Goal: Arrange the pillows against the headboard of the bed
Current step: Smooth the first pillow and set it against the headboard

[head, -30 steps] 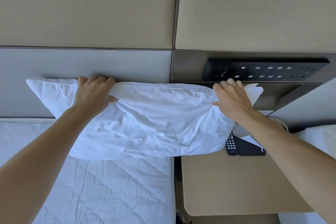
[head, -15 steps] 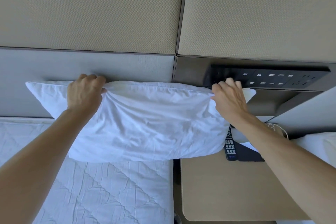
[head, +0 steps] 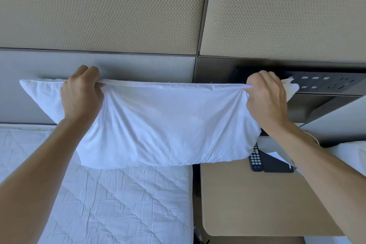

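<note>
A white pillow (head: 168,125) hangs in front of the grey padded headboard (head: 138,67), held up off the bed. My left hand (head: 81,95) pinches its top edge near the left corner. My right hand (head: 265,99) grips the same edge near the right corner, and the cloth is stretched taut between them. The pillow's right part hangs over the bedside table, past the edge of the bed (head: 118,204), which has a white quilted cover.
A tan bedside table (head: 257,204) stands right of the bed with a remote control (head: 255,159) and a dark flat device (head: 277,165) on it. A dark switch and socket panel (head: 326,85) sits on the wall. Another white bed (head: 350,154) shows at the far right.
Both hands went from resting on the pillow's top to pinching its upper edge. They have lifted it and pulled the cloth tight, so the pillow hangs smoother.
</note>
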`<state>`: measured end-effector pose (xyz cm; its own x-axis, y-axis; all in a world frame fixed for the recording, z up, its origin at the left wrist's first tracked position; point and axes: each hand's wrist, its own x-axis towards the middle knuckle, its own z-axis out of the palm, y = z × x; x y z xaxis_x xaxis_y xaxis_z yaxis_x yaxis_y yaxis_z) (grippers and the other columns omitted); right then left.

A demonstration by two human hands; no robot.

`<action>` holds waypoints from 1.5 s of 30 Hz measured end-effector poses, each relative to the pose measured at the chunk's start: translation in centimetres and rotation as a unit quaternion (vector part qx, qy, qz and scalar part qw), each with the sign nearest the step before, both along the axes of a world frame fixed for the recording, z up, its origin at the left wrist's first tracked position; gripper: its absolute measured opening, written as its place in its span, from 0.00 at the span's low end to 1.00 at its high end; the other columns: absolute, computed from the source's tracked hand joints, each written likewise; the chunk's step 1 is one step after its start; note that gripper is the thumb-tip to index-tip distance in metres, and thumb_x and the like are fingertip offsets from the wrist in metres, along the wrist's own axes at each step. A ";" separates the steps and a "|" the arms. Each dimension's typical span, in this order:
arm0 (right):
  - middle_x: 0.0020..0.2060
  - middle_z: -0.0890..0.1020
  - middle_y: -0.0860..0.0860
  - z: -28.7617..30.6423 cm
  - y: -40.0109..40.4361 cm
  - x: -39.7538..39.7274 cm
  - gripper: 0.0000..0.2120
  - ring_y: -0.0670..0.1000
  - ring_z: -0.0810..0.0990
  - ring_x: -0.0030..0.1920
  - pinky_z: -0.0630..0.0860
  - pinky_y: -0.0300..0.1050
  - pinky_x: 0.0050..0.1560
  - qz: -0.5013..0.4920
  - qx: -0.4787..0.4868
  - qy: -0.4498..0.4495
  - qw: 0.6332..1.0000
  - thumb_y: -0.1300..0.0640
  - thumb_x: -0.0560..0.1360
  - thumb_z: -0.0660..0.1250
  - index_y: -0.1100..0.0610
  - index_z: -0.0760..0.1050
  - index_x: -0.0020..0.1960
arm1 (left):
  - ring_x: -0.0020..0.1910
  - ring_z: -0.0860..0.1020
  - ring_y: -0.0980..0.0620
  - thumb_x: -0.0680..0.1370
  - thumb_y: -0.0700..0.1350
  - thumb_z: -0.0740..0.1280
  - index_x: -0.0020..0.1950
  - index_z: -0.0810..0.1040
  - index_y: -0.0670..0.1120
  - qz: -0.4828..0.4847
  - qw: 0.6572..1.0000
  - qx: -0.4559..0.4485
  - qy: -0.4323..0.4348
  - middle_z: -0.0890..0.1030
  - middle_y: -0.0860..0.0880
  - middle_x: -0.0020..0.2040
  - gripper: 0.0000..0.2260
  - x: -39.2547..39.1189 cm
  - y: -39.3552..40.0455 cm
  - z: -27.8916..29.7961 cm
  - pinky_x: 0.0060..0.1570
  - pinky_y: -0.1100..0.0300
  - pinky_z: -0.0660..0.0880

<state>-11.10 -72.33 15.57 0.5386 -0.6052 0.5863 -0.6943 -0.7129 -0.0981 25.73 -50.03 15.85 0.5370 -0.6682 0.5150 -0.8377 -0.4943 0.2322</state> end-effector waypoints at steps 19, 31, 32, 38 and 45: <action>0.44 0.79 0.62 0.7 2.2 1.6 0.07 0.64 0.77 0.41 0.77 0.59 0.44 -0.010 0.056 0.022 0.998 0.63 0.75 0.71 0.66 0.78 0.48 | 0.42 0.80 0.34 0.76 0.41 0.68 0.65 0.73 0.48 -0.010 0.992 0.099 0.078 0.74 0.41 0.59 0.17 -1.9 0.5 1.0 0.32 0.50 0.70; 0.54 0.81 0.61 15.1 4.0 6.4 0.13 0.66 0.77 0.51 0.75 0.60 0.54 0.071 -0.016 -0.151 0.986 0.61 0.76 0.67 0.66 0.79 0.58 | 0.63 0.73 0.36 0.78 0.49 0.64 0.74 0.67 0.45 -0.030 0.997 -0.064 -0.003 0.68 0.37 0.73 0.25 -7.8 -0.6 14.8 0.59 0.44 0.73; 0.54 0.82 0.61 15.9 4.4 6.8 0.12 0.66 0.77 0.51 0.76 0.59 0.53 0.078 -0.017 -0.145 0.986 0.61 0.75 0.68 0.65 0.79 0.57 | 0.63 0.73 0.36 0.78 0.49 0.65 0.74 0.67 0.45 -0.027 0.998 -0.063 -0.010 0.68 0.38 0.73 0.25 -8.2 -0.2 15.6 0.59 0.44 0.73; 0.51 0.82 0.59 15.9 9.8 9.8 0.09 0.66 0.78 0.48 0.74 0.57 0.47 0.124 0.038 -0.044 0.991 0.62 0.74 0.69 0.64 0.79 0.53 | 0.66 0.73 0.38 0.78 0.50 0.66 0.74 0.68 0.46 0.061 0.998 0.006 0.031 0.69 0.41 0.74 0.25 -9.7 9.2 14.6 0.61 0.45 0.72; 0.52 0.81 0.57 9.9 23.1 13.2 0.09 0.63 0.79 0.47 0.73 0.54 0.45 0.237 0.079 0.120 0.961 0.57 0.77 0.67 0.62 0.78 0.53 | 0.69 0.72 0.38 0.78 0.54 0.65 0.75 0.67 0.48 0.247 0.958 0.069 0.132 0.69 0.41 0.74 0.26 -13.9 30.1 7.6 0.64 0.45 0.72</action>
<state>2.06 -49.18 25.50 0.8839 -0.3308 0.3307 -0.3125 -0.9437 -0.1087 11.85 -19.92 23.50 0.9042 -0.3518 0.2421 -0.4155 -0.8559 0.3080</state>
